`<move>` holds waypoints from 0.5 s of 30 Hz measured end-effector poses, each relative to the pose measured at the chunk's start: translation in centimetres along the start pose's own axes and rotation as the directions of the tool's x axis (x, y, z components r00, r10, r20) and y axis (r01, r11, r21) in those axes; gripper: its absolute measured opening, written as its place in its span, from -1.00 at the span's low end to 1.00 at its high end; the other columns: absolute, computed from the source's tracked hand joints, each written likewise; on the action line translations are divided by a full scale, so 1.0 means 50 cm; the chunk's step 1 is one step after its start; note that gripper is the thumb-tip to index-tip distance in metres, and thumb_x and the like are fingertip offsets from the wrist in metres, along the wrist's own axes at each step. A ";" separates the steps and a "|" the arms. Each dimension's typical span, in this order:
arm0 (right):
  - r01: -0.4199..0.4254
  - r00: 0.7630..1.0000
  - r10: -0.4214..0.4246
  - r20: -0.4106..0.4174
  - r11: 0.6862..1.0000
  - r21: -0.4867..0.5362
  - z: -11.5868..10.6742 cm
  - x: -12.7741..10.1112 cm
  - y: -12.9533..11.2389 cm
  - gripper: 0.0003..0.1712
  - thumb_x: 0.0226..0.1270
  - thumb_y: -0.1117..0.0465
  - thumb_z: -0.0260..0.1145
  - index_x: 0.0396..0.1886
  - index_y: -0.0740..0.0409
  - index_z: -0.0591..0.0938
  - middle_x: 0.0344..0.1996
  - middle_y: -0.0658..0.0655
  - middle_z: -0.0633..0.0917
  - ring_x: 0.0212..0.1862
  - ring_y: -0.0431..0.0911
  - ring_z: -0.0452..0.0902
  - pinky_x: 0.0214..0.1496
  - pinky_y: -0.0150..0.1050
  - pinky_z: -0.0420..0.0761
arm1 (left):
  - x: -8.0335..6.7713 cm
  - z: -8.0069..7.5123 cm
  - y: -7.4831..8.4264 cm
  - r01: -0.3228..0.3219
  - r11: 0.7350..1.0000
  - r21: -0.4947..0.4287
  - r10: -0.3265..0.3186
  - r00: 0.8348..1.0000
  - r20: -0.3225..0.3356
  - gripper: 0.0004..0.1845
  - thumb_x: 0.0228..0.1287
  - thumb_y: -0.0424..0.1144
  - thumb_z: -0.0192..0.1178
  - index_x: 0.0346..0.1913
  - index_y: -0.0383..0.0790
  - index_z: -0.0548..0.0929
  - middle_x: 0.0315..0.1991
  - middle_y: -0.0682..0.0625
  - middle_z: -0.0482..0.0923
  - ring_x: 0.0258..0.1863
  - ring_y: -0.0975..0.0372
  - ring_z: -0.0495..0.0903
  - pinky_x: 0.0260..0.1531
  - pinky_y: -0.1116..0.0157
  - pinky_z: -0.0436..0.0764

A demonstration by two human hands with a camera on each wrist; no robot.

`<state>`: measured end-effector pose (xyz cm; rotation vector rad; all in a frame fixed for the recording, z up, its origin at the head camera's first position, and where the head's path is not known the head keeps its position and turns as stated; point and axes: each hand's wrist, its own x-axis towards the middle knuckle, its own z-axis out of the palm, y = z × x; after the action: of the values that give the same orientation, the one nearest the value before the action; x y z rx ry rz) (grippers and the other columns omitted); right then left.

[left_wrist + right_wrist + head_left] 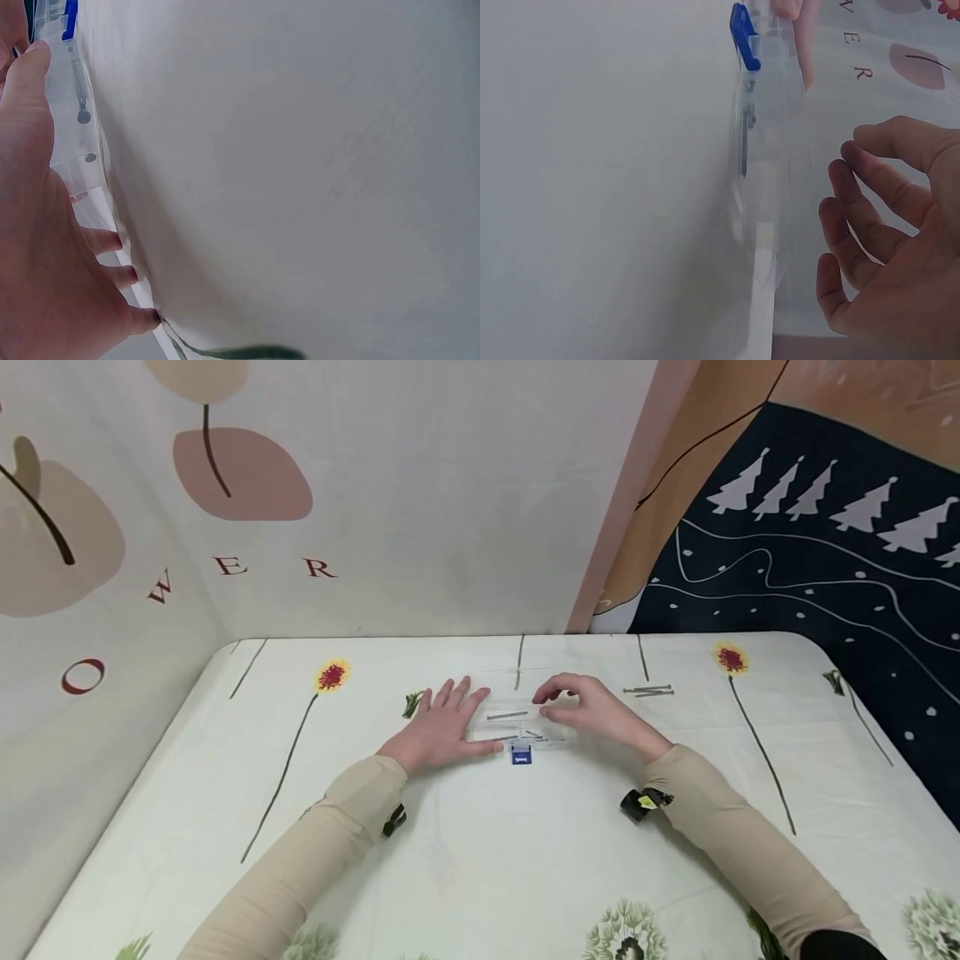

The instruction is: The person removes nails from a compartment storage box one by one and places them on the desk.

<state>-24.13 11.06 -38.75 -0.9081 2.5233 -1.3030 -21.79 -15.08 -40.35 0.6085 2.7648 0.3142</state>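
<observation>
A clear plastic box (517,725) with a blue latch (521,755) lies flat on the flower-print tablecloth, with a few nails (507,716) inside. My left hand (442,722) rests flat on the box's left part, fingers straight and spread. In the left wrist view that hand (37,247) lies along the box (75,112), thumb near the latch (69,19). My right hand (592,710) arches over the box's right part with fingers loosely curled. The right wrist view shows this hand (900,247) beside the box (769,150) and latch (744,37), nothing between its fingers.
Two or three loose nails (648,691) lie on the cloth just right of my right hand. The table (480,860) meets printed fabric walls at the back and on both sides. Its near part is bare cloth.
</observation>
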 end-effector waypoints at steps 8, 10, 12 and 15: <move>0.043 0.998 -0.043 0.040 0.999 0.001 0.027 0.019 -0.010 -0.79 0.25 0.37 0.33 -0.11 0.24 0.68 -0.15 0.08 0.68 -0.05 0.04 0.51 0.10 0.05 0.41 | 0.001 0.002 -0.002 -0.015 1.000 -0.012 0.015 1.000 -0.007 0.04 0.17 0.49 -0.04 0.55 -0.03 -0.05 0.53 -0.23 -0.25 0.47 -0.15 -0.27 0.33 -0.21 -0.23; 0.046 0.998 -0.046 0.047 0.999 -0.006 0.034 0.024 -0.014 -0.79 0.25 0.37 0.33 -0.12 0.24 0.69 -0.13 0.10 0.67 -0.01 0.04 0.50 0.13 0.05 0.41 | 0.001 0.001 -0.002 -0.014 1.000 -0.010 0.014 1.000 -0.006 0.04 0.17 0.49 -0.04 0.55 -0.03 -0.05 0.53 -0.23 -0.25 0.47 -0.15 -0.27 0.33 -0.21 -0.23; 0.046 0.998 -0.045 0.053 0.999 -0.014 0.041 0.029 -0.017 -0.80 0.24 0.36 0.33 -0.13 0.25 0.70 -0.10 0.13 0.65 0.03 0.06 0.49 0.14 0.05 0.42 | 0.000 0.000 -0.002 -0.013 1.000 -0.010 0.013 1.000 -0.005 0.03 0.17 0.49 -0.04 0.55 -0.03 -0.05 0.53 -0.23 -0.26 0.47 -0.15 -0.28 0.33 -0.21 -0.24; 0.034 0.998 -0.031 0.052 0.998 -0.055 0.049 0.035 -0.018 -0.80 0.23 0.33 0.34 -0.14 0.21 0.72 -0.02 0.16 0.60 0.13 0.09 0.41 0.22 0.10 0.31 | -0.001 0.000 -0.003 -0.012 1.000 -0.007 0.012 1.000 -0.007 0.03 0.18 0.49 -0.04 0.55 -0.03 -0.04 0.53 -0.23 -0.26 0.47 -0.14 -0.28 0.33 -0.21 -0.23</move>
<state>-24.15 7.98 -39.32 -0.9856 2.5275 -1.2076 -21.79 -15.24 -40.40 0.6238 2.7658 0.3296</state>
